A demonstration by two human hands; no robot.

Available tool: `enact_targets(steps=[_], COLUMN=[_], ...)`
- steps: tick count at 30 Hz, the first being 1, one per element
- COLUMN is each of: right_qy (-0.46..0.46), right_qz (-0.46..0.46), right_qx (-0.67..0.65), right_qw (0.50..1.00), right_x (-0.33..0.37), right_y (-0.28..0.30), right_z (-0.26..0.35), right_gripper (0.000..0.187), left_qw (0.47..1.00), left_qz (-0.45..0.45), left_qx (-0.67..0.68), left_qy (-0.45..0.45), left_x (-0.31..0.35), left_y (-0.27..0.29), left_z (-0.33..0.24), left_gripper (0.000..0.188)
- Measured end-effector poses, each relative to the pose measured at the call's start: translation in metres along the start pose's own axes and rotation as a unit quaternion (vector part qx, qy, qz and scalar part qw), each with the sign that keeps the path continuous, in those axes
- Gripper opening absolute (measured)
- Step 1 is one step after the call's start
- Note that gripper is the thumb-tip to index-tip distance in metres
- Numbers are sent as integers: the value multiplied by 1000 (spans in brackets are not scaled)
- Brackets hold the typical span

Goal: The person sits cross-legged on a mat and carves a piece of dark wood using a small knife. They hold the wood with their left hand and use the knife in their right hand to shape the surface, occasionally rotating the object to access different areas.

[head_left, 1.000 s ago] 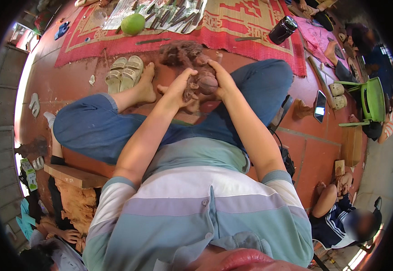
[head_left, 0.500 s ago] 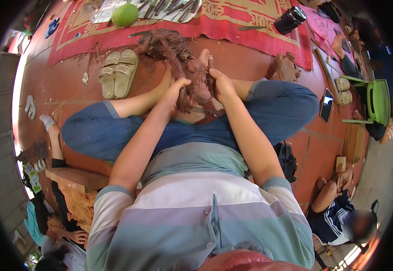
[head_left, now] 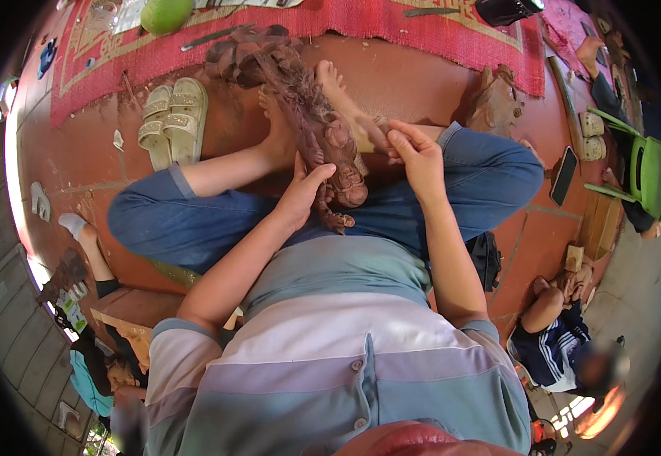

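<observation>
A long reddish-brown wood carving (head_left: 311, 114) with rounded figures and knotty branching lies slanted between my crossed legs. Its broad leafy end is far to the left, and its narrow end rests near my lap. My left hand (head_left: 301, 190) is closed around the carving's near left side, thumb on top. To the right of the carving, apart from it, my right hand (head_left: 418, 156) pinches a small brownish piece (head_left: 377, 135). Motion blurs that piece, so its exact kind is unclear.
Cream sandals (head_left: 173, 121) stand left of my foot. Beyond lies a red patterned mat (head_left: 361, 19) with a green round fruit (head_left: 166, 14), a dark cylinder (head_left: 507, 9) and a thin tool (head_left: 216, 36). A brown wood lump (head_left: 495, 102), phone (head_left: 564, 176) and green chair (head_left: 648, 178) are right. People sit nearby.
The carving has shifted and turned, and its near end now shows over my lap. My right hand has moved off to the right of it with the small piece. My view has shifted too.
</observation>
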State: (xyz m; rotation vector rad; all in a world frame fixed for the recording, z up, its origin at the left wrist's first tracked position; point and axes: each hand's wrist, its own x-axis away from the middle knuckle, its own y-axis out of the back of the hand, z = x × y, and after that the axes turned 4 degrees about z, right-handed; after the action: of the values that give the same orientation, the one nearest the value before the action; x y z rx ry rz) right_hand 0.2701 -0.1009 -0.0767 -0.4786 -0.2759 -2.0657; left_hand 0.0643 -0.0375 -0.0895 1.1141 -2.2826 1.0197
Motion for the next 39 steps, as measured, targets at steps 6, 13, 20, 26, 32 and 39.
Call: enact_targets(steps=[6,13,20,26,32,39], right_qy=[169,144,165,73,137,152], right_qz=[16,23,-17,32,54,11], right_qx=[231,315,374,384,422,388], right_qw=[958,938,912,920,894,909], right_x=[-1,-12,-20,-29,-10,-7], right_y=[-40,-56,-62,-55,-59,-65], right_z=[-1,17,20,33,35,21], right_gripper=[15,15,14,15,15,18], left_qw=[998,996,996,995,996,995], left_qz=[-2,-9,7,7,-5,24], left_qx=[56,92,93,92,91,94], left_qy=[-26,14,-3,24,10,5], left_x=[-13,-9,-12,-16,-17,-16], left_y=[8,4,6,13,10,14], left_z=[0,-10,-10,-3,0,-5], left_gripper=[88,82,88,91,90,85])
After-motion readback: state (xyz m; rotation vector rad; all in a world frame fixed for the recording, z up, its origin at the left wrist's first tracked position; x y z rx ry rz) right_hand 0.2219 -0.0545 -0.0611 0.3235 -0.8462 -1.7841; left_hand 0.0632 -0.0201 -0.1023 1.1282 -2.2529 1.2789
